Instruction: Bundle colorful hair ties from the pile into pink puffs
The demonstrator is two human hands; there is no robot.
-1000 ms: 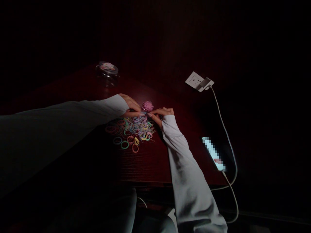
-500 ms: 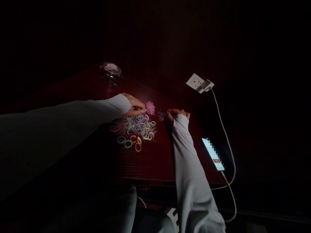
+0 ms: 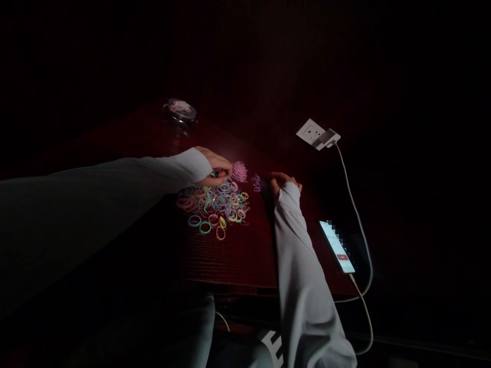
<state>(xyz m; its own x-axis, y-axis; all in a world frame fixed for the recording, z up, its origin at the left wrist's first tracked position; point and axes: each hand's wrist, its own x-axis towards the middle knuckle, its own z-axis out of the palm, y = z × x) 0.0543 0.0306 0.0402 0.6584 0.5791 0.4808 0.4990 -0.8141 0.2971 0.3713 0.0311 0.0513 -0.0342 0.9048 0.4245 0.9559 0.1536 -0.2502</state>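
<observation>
A heap of mixed coloured hair ties [image 3: 215, 202] lies on the dark red table. My left hand [image 3: 217, 166] reaches over its back edge, fingers bent and pinched together; what they hold, if anything, is too small to make out. Just right of those fingertips sits a small pile of pink hair ties [image 3: 240, 171]. A smaller cluster of purple hair ties [image 3: 258, 183] lies further right. Beside that cluster rests my right hand [image 3: 286, 181], its thumb and forefinger slightly apart with nothing visible between them. Its other fingers are partly hidden by the hand.
A clear round jar [image 3: 180, 117] with a patterned lid stands at the back left. On the right lies a lit phone [image 3: 337, 248] with a white cable [image 3: 356, 209] running to a charger in the wall socket [image 3: 310, 133]. The table's front edge [image 3: 245, 286] is near my lap.
My right hand has drawn slightly to the right, away from the purple hair ties. My left fingers have bent in more over the heap. The whole view has shifted a little.
</observation>
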